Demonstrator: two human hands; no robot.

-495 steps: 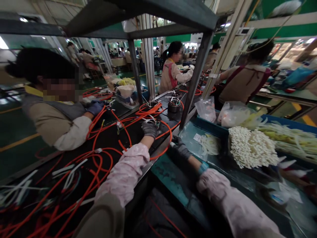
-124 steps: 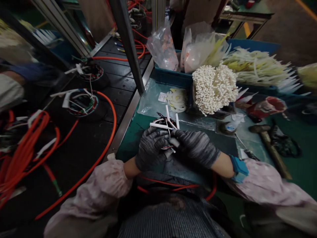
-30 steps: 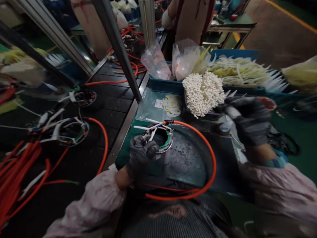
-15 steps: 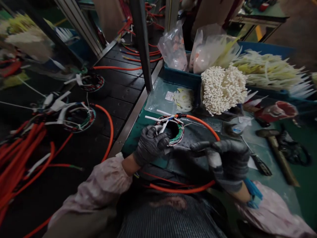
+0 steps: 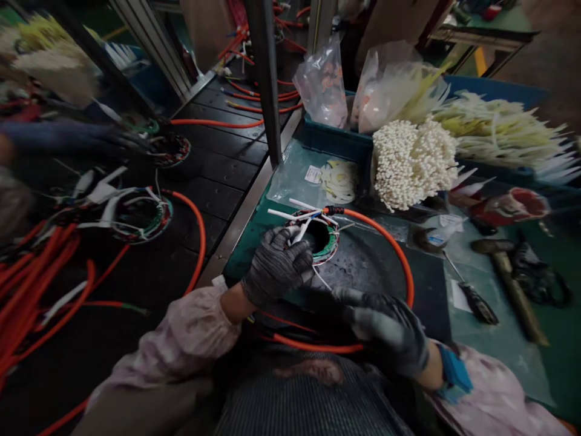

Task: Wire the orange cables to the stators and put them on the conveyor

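wire coil point(image 5: 320, 237) under left hand point(image 5: 278, 265), right hand point(image 5: 385, 324) nearby

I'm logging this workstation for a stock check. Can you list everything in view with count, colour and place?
Stator coil: one, wound with green and mixed wires, on the mat by the left hand.
Orange cable: one, looping from the coil around the dark mat.
White sleeve bundle: one, white, standing behind the mat.
Pale strips: a heap, cream-yellow, in the blue tray.
Plastic bags: two, clear, at the tray's left end.
Hammer: one, wooden-handled, on the right.
Screwdriver: one, dark-handled, right of the mat.
Conveyor coils: two, with orange leads, on the black belt at left.
Left hand: grey-gloved, gripping the coil's edge.
Right hand: grey-gloved, blurred, near the cable; its grasp is unclear.
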